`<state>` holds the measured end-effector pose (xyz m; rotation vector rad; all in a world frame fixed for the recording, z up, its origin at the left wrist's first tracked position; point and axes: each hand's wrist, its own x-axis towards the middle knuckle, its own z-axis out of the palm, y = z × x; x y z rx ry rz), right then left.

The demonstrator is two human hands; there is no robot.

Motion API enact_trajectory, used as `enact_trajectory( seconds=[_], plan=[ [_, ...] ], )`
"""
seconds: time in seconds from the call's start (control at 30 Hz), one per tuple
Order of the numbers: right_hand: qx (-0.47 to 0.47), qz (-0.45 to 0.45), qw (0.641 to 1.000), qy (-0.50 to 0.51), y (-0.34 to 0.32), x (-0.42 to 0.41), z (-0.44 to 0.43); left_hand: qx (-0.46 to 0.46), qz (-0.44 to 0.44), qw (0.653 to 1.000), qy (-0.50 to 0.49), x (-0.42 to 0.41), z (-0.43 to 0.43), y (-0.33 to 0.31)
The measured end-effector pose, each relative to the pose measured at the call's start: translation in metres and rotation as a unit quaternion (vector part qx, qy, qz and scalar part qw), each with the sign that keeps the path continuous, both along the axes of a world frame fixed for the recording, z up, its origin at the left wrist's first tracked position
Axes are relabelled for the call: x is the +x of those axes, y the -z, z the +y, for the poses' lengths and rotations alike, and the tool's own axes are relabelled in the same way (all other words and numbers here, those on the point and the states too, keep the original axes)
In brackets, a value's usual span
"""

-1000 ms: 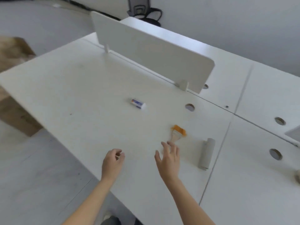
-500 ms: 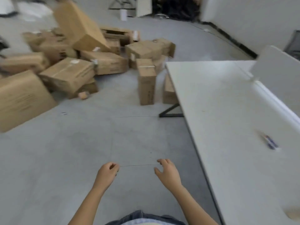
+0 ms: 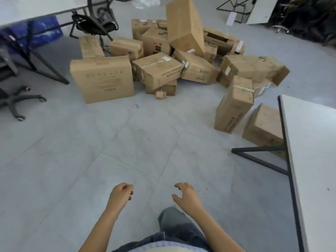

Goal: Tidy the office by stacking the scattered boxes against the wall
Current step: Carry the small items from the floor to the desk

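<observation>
The left hand [image 3: 120,194] and the right hand [image 3: 187,195] hang out in front of the body above the grey tiled floor [image 3: 72,179], a small gap between them. Both are empty. The left fingers [image 3: 128,188] are loosely curled inward; the right fingers [image 3: 180,186] are bent and slightly apart, the thumb held out to the side.

The cardboard boxes [image 3: 158,70] lie in a jumbled heap on the floor well ahead of the hands, touching nothing the hands reach. A broad flat box [image 3: 102,79] stands on edge at the heap's left front. A tall box [image 3: 185,26] leans tilted on top of the pile at the back. A narrow upright box [image 3: 233,104] stands apart on the right, and a squat box [image 3: 263,124] sits just beside it, partly under the edge of the white worktop [image 3: 312,142].

A small orange object [image 3: 159,94], possibly a roll of tape though it is too blurred to tell, lies against the front of the heap. A wheeled chair base [image 3: 16,100] shows at the left edge, and a black chair [image 3: 94,22] stands behind the boxes.
</observation>
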<state>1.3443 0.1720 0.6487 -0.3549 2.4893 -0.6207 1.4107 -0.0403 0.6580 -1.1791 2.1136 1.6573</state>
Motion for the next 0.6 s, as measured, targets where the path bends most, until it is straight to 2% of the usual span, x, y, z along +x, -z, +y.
enact_trajectory(
  seconds=[0.33, 0.6],
  plan=[
    [-0.046, 0.035, 0.996, 0.060, -0.020, -0.181, -0.019, -0.052, 0.033, 0.998, 0.033, -0.151, -0.006, -0.023],
    [0.003, -0.047, 0.999, 0.007, 0.007, -0.238, -0.048, -0.019, -0.032, 0.999, -0.021, -0.204, -0.029, -0.002]
  ],
)
